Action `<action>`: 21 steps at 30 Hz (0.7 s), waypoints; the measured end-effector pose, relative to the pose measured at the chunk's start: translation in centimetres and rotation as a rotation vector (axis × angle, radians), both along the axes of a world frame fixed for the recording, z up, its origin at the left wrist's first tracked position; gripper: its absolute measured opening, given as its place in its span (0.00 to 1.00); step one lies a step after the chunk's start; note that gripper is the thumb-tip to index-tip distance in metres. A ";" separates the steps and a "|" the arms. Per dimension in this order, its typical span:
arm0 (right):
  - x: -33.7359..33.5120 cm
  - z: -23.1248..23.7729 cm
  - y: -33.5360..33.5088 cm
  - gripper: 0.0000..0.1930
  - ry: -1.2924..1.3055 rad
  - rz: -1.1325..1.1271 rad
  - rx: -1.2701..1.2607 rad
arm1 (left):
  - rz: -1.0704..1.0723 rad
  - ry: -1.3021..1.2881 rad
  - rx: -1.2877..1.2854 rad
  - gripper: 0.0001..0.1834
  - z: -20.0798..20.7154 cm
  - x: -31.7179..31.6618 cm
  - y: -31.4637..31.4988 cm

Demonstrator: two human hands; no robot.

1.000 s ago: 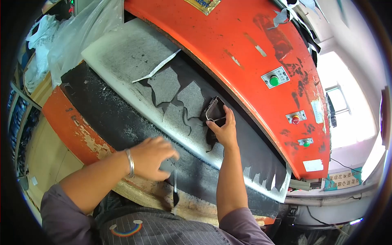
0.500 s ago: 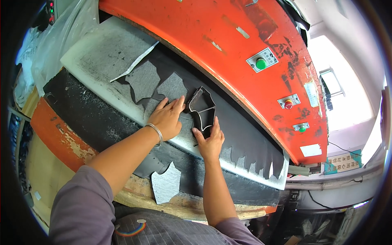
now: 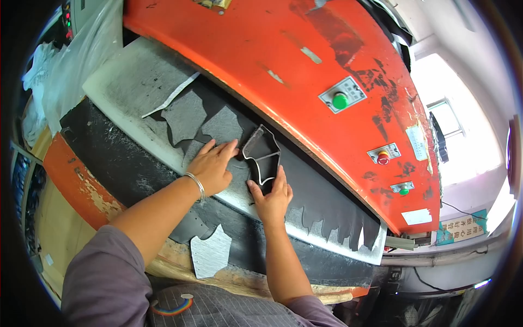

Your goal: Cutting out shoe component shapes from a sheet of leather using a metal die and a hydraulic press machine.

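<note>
A cutting die [image 3: 268, 156], a metal-edged outline with a crossbar, stands on a dark sheet of material [image 3: 321, 199]. My right hand [image 3: 272, 200] grips its near end, thumb on one side and fingers on the other. Just left of the die, my left hand [image 3: 212, 168] lies with fingers outstretched on grey pieces, holding nothing. Two grey-faced cut pieces, one farther left [image 3: 185, 117] and one beside the die [image 3: 223, 125], rest at the sheet's left end. Part of the material under my left hand is hidden.
A whitish board [image 3: 117, 82] carries the sheet. Behind it rises an orange machine [image 3: 261, 49] with green buttons [image 3: 340, 100] and a red button [image 3: 383, 157]. A loose grey piece [image 3: 211, 253] lies near my body, by the black ledge [image 3: 125, 150]. Clear plastic [image 3: 81, 71] hangs at left.
The whole view has shifted a little. Both hands and the cutting die keep about the same places on the material.
</note>
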State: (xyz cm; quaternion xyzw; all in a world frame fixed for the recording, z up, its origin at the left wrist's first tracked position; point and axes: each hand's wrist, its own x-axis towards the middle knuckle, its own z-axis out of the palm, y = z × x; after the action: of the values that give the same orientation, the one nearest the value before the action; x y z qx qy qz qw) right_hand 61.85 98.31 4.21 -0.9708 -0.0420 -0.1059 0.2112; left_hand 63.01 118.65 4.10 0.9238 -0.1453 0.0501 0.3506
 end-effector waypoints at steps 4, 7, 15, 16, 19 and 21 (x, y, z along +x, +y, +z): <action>-0.9 1.1 -1.6 0.49 0.105 0.089 0.125 | 0.012 0.061 -0.079 0.38 -0.2 -0.2 -0.6; -0.7 2.5 -8.0 0.43 -0.243 0.115 0.474 | 0.172 -0.122 -0.241 0.33 0.7 1.3 -1.9; 6.3 18.5 -29.6 0.32 -1.066 -0.612 0.443 | -0.249 -0.021 -0.326 0.22 16.4 8.6 -11.4; 7.2 19.1 -32.0 0.34 -1.104 -0.697 0.397 | -0.249 -0.020 -0.325 0.22 17.6 9.8 -12.3; 10.7 19.3 -35.7 0.36 -0.989 -0.923 0.299 | -0.226 0.172 -0.483 0.22 19.9 11.7 -13.8; 11.1 19.8 -36.1 0.37 -0.936 -1.018 0.248 | -0.178 0.148 -0.289 0.24 20.2 11.6 -13.7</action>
State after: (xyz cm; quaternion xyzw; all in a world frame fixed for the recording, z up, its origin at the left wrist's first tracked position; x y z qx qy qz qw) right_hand 72.92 62.17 24.05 -0.6910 0.3435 -0.6022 0.2045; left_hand 74.58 104.93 24.33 0.8487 -0.1913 -0.0289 0.4923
